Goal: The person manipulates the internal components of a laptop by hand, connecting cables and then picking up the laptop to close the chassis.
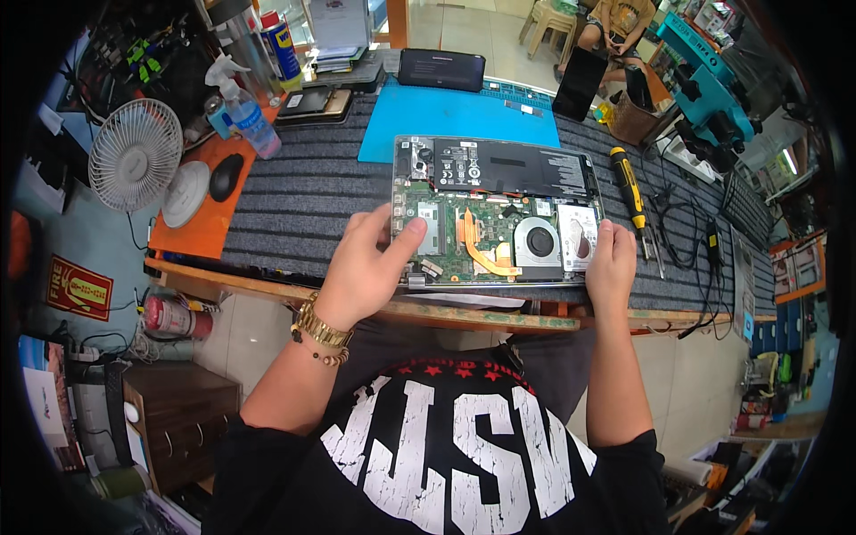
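An opened laptop base lies on the bench with its insides facing up. Along its far side is a flat black battery; a copper heat pipe, a round fan and a hard drive sit nearer me. My left hand grips the left edge, thumb on top beside a silver metal plate. My right hand holds the right edge next to the hard drive, its thumb at the rim. The fingers under both edges are partly hidden.
A blue mat lies behind the laptop, with a phone propped beyond it. To the right are a yellow screwdriver, tweezers and black cables. A white fan and spray bottle stand left. Someone sits beyond the bench.
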A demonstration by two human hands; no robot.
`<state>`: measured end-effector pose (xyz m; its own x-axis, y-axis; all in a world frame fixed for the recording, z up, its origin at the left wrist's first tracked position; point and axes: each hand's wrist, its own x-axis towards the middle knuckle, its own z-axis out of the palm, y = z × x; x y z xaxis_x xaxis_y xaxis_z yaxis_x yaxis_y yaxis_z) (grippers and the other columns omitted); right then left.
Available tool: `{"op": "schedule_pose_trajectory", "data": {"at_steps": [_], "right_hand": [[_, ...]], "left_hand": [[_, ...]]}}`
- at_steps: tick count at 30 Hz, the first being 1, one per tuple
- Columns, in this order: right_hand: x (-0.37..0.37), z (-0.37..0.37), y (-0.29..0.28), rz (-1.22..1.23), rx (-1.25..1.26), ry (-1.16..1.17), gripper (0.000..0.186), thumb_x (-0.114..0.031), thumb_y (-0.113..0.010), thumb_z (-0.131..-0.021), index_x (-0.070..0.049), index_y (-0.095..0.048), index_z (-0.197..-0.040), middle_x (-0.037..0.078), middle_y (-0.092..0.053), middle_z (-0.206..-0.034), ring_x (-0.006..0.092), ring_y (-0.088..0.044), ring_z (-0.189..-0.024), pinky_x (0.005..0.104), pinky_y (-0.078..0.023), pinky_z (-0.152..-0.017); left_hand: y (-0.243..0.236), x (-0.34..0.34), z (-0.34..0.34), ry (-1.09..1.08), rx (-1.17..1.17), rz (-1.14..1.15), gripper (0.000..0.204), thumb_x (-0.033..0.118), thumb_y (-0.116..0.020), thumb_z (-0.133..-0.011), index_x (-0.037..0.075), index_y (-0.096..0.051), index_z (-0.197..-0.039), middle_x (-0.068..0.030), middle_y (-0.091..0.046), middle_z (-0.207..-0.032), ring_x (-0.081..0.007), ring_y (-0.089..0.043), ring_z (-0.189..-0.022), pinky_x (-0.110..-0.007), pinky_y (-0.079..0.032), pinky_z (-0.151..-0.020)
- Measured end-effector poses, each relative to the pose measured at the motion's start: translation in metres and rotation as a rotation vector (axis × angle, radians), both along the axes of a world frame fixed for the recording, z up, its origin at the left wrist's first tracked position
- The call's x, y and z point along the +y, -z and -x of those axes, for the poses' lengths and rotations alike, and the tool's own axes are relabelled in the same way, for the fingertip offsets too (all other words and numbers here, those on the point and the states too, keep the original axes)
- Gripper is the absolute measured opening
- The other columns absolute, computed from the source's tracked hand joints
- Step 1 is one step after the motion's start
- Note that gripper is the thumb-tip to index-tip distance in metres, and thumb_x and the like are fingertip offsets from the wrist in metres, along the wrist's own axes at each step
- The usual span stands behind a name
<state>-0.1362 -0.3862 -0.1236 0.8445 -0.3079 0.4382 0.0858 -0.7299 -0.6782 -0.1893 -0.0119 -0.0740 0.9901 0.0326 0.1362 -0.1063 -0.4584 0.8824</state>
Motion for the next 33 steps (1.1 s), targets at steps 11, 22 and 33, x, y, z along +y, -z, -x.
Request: {"op": "schedule_pose_trajectory", "data": {"at_steps": [11, 22, 33], "right_hand": [[0.011, 0.006, -0.028, -0.108, 0.211, -0.024, 0.047, -0.038, -0.059, -0.120, 0.007, -0.074, -0.118, 0.024, -0.077, -0.110, 0.0348, -0.071, -0.102, 0.0467, -0.055, -0.095], [0.000, 0.015, -0.062, -0.407, 0.347, -0.244, 0.053, -0.050, -0.062, -0.118, 0.000, -0.075, -0.129, -0.003, -0.064, -0.098, 0.0071, -0.053, -0.086, 0.0272, -0.046, -0.077], [-0.021, -0.013, -0.075, -0.606, 0.657, -0.274, 0.059, -0.056, -0.064, -0.115, 0.001, -0.077, -0.120, 0.001, -0.066, -0.096, 0.0117, -0.056, -0.084, 0.0291, -0.050, -0.076]], "left_hand": [[-0.012, 0.015, -0.027, 0.044, 0.162, 0.317, 0.058, 0.046, -0.071, -0.114, -0.008, -0.074, -0.135, -0.0089, -0.080, -0.108, -0.0112, -0.067, -0.090, -0.031, -0.055, -0.077], [-0.016, 0.030, -0.033, 0.091, 0.277, 0.419, 0.056, 0.042, -0.069, -0.116, -0.008, -0.072, -0.142, -0.0085, -0.079, -0.124, -0.0120, -0.068, -0.110, -0.030, -0.054, -0.097], [-0.015, 0.041, -0.041, 0.132, 0.347, 0.368, 0.065, 0.050, -0.067, -0.115, -0.007, -0.072, -0.144, -0.0097, -0.079, -0.130, -0.0140, -0.068, -0.115, -0.033, -0.053, -0.100]]}}
